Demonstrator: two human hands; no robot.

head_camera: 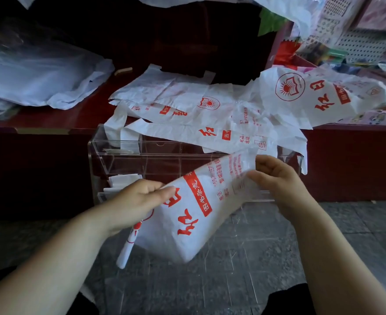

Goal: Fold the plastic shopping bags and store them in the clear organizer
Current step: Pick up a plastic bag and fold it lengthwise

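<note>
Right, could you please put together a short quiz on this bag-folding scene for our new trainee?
1. True or false: the left hand and the right hand both hold the same printed bag.
2. The print on that bag is: A) blue B) red C) green.
3. Fill in: as the head camera sees it, the clear organizer stands ____ that bag.
Key: 1 true; 2 B; 3 behind.
</note>
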